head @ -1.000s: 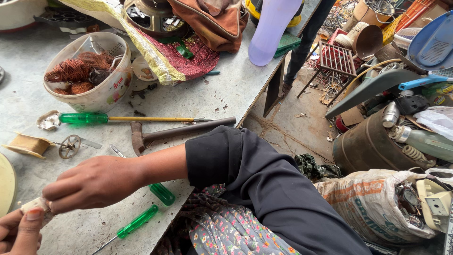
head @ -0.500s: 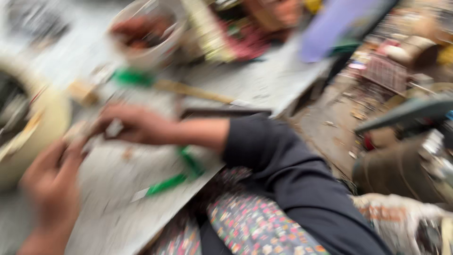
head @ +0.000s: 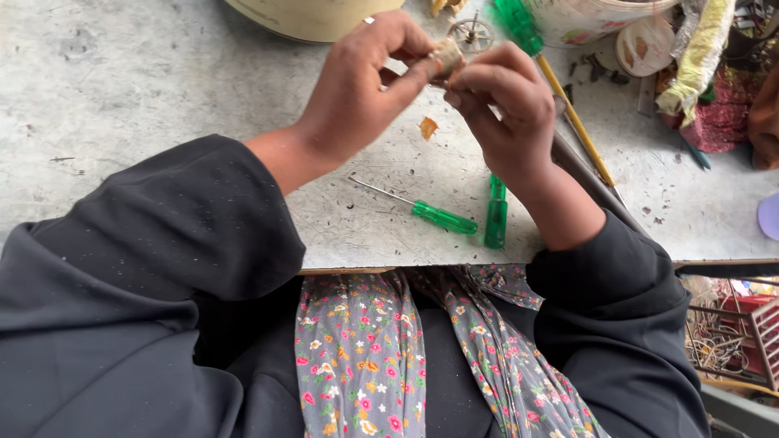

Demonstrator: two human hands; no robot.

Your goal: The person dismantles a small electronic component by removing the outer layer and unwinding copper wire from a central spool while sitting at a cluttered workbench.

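Black-sleeved left hand (head: 357,85) and right hand (head: 503,101), raised, each grip pinching the tan spool (head: 446,57).

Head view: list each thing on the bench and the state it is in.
Left hand: gripping the small roll.
Right hand: pinching the same roll.
Small roll: held off the bench.
Short screwdriver: lying flat, untouched.
Long screwdriver: lying flat, partly under the right hand.

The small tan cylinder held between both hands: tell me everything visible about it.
The small tan cylinder is a short, stubby piece, light brown, with what looks like a wrapped or papery surface. The left hand pinches it between thumb and fingers, and the right hand touches it from the other side. It is held above the grey worktable, tilted, mostly hidden by fingers. What it is made of cannot be told.
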